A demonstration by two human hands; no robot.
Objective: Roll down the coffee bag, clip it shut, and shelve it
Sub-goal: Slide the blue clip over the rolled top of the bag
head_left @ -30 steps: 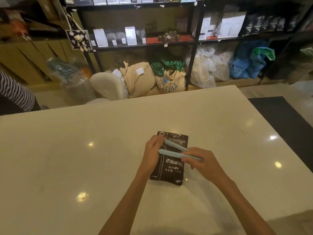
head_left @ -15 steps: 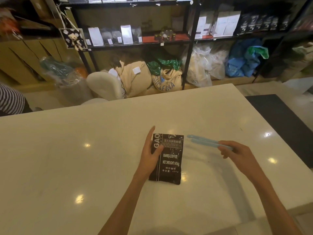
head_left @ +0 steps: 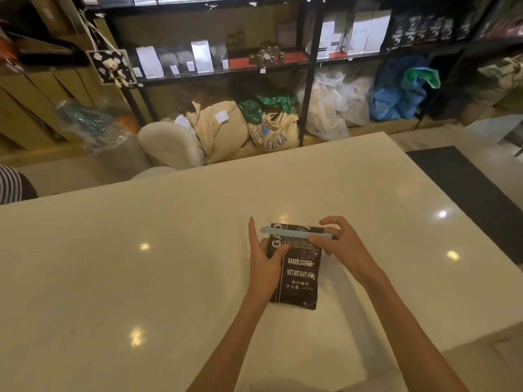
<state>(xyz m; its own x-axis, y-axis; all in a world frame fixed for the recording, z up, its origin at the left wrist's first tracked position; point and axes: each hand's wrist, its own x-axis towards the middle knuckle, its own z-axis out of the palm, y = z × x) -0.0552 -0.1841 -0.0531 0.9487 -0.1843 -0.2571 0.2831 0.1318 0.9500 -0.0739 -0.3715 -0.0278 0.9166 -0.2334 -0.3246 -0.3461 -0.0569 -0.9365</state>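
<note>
A black coffee bag (head_left: 299, 274) with white lettering lies flat on the cream table (head_left: 141, 264). My left hand (head_left: 264, 260) presses on the bag's left side, thumb on its face and fingers stretched past its left edge. A long pale-blue clip (head_left: 294, 232) lies across the bag's top end. My right hand (head_left: 338, 241) pinches the clip's right end. Whether the clip is snapped closed on the bag cannot be told.
Beyond the table's far edge stands a black shelf rack (head_left: 307, 66) with white and dark bags and small jars. Burlap sacks (head_left: 271, 131), plastic bags (head_left: 336, 103) and a cream chair (head_left: 169, 144) sit below. A person's striped sleeve (head_left: 10, 183) shows at left.
My right hand carried the clip off to the right of the bag, then brought it back across the bag's top. My left hand stayed on the bag.
</note>
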